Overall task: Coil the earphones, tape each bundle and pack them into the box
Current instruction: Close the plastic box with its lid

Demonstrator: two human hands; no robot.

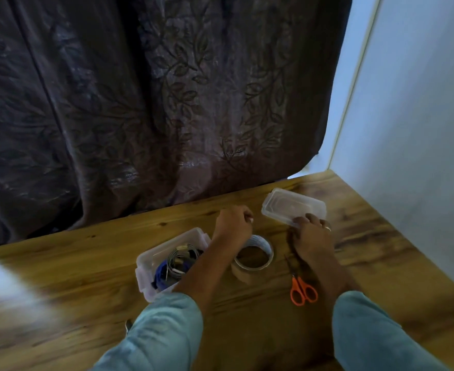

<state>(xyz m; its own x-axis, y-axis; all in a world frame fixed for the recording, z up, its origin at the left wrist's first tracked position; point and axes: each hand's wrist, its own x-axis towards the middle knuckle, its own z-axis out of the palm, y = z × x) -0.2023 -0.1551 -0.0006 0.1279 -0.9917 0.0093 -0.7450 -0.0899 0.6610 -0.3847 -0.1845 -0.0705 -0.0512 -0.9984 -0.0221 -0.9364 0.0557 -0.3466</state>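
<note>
A clear plastic box stands open on the wooden table, left of centre. Inside it lie a grey coiled earphone bundle and a blue bundle. The box's clear lid lies apart at the back right. My right hand reaches forward, with its fingertips resting on the lid's near edge. My left hand is curled above the table between box and lid and pinches a small white piece, too small to identify. A roll of tape sits just behind my left wrist.
Orange-handled scissors lie shut on the table under my right forearm. A dark patterned curtain hangs along the table's far edge. A white wall borders the table on the right.
</note>
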